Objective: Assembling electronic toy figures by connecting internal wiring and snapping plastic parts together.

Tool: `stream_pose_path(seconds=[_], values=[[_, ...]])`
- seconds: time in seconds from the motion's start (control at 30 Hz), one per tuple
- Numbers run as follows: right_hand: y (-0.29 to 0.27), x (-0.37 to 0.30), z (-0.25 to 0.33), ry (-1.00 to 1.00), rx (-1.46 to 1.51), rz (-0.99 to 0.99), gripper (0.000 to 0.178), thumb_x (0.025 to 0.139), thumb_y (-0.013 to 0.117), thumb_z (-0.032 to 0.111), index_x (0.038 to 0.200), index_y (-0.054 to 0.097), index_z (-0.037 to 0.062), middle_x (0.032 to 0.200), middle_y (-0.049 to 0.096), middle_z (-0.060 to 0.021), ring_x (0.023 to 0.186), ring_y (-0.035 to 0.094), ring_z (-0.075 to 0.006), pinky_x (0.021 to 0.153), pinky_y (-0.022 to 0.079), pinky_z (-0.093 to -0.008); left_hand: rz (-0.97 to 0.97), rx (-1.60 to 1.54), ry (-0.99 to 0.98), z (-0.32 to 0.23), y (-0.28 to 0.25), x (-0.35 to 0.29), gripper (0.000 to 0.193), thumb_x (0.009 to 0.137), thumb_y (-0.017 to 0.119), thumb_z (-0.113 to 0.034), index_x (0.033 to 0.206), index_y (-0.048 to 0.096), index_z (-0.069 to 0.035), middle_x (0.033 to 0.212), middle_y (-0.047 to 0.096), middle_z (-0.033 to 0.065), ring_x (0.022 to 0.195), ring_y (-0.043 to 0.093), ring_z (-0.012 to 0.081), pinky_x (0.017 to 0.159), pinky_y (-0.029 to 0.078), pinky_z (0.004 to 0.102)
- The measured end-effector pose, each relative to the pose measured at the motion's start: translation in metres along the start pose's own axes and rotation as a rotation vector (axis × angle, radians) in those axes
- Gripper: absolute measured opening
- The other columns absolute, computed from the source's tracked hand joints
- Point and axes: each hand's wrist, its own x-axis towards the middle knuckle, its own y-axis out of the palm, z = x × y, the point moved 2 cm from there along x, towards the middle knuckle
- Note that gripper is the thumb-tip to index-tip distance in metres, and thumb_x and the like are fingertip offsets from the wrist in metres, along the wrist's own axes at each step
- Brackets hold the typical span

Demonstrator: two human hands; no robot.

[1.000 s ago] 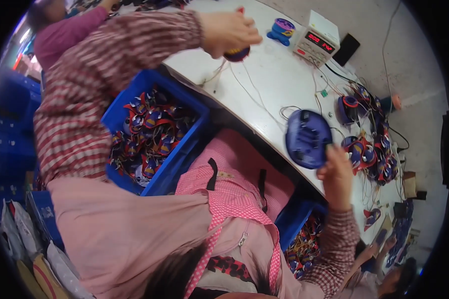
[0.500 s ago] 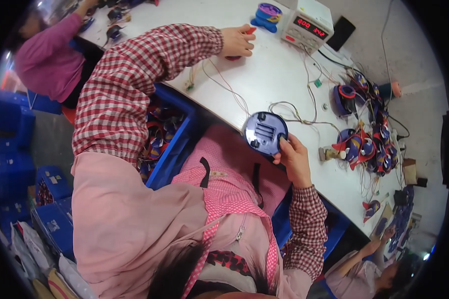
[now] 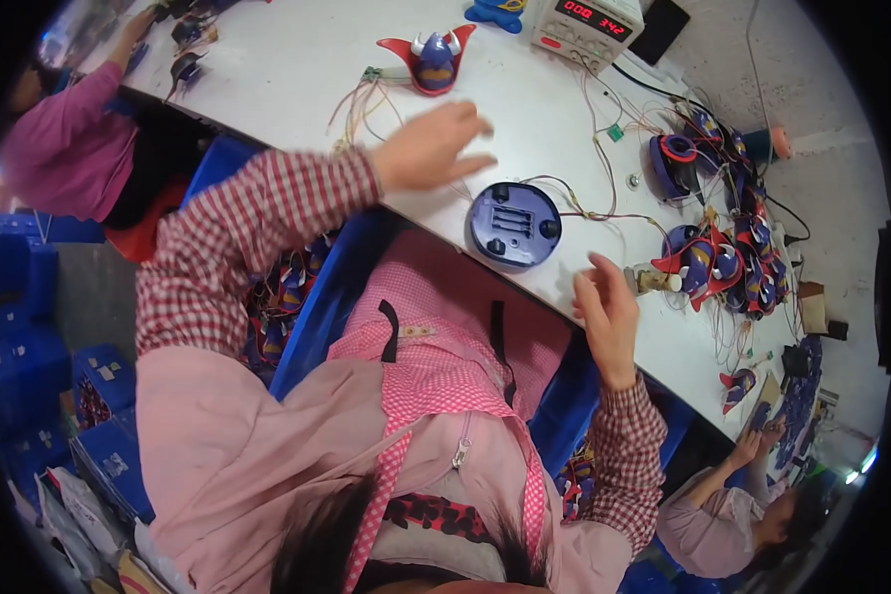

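Head view: there's a blue bin (image 3: 312, 332) down and left of the left fingers, half hidden by the checked sleeve, and it's loaded with purple-and-red pieces (image 3: 279, 302). A second blue bin (image 3: 556, 426) sits below the right fingers, mostly behind the forearm, with more small colourful bits inside. Way off past the left elbow, blue crates (image 3: 114, 455) stand on the floor, one with reddish stuff in it.

Hands: the left hand (image 3: 433, 148) has its thumb and fingers spread pretty wide, nothing in them. The right hand (image 3: 606, 317) is loosely apart too, no object visible in it. The round purple base (image 3: 515, 220) lies between them on the white table (image 3: 297, 79), slotted middle facing up, just below the left thumb and clear of the right fingers. Wires run off it to the right.

Beyond the left fingers stands a horned figure (image 3: 435, 67) with red wings. A metal cylinder (image 3: 655, 282) is just right of the right fingers, then a wired heap of similar figures (image 3: 752, 262). Farther up there's a box with red digits (image 3: 589, 28), plus a pale wall (image 3: 821, 89). Co-workers sit far out on both sides.
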Motion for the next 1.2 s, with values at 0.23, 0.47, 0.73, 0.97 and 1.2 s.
stream_pose_path(seconds=[0.23,0.47,0.73,0.97,1.2], values=[[-0.049,-0.034,-0.037,-0.471,-0.020,-0.795,0.038,0.082,0.067,0.012,0.114,0.051,-0.0025,0.095,0.055,-0.0035,0.069,0.046,-0.0064,0.061,0.040,-0.0181,0.015,-0.105,-0.171,-0.033,0.048,-0.006,0.029,0.079,0.064,-0.026,0.093,0.060,-0.001,0.087,0.053,0.0139,0.085,0.051,0.0291,0.073,0.044,0.0367],[-0.081,0.023,-0.043,-0.237,-0.111,-0.452,0.022,0.083,0.066,0.015,0.095,0.057,-0.0012,0.083,0.056,-0.0030,0.065,0.049,-0.0060,0.058,0.042,-0.0193,0.105,-0.187,-0.371,-0.036,0.051,-0.012,0.028,0.077,0.060,-0.025,0.090,0.059,0.000,0.080,0.057,0.0152,0.074,0.057,0.0319,0.066,0.046,0.0394],[-0.121,0.049,0.001,-0.169,0.495,-0.405,0.018,0.088,0.061,0.022,0.086,0.057,0.0046,0.075,0.059,-0.0029,0.057,0.050,-0.0057,0.046,0.040,-0.0177,0.133,-0.157,-0.533,-0.038,0.043,-0.018,0.026,0.074,0.057,-0.022,0.088,0.058,0.001,0.073,0.063,0.0210,0.069,0.062,0.0379,0.064,0.049,0.0457],[-0.111,0.056,0.051,-0.299,0.722,-0.343,0.015,0.089,0.059,0.019,0.089,0.058,0.0039,0.075,0.059,-0.0037,0.054,0.051,-0.0070,0.045,0.043,-0.0200,0.042,-0.242,-0.555,-0.034,0.055,-0.014,0.024,0.075,0.054,-0.015,0.091,0.056,0.003,0.073,0.062,0.0235,0.071,0.061,0.0392,0.067,0.049,0.0476],[0.018,0.071,0.043,-0.373,0.289,-0.103,0.018,0.085,0.064,0.010,0.096,0.056,-0.0002,0.077,0.060,-0.0049,0.062,0.057,-0.0083,0.052,0.049,-0.0221,-0.049,-0.262,-0.558,-0.043,0.055,-0.005,0.023,0.075,0.054,-0.013,0.092,0.054,0.003,0.071,0.061,0.0244,0.071,0.061,0.0393,0.066,0.049,0.0476]])
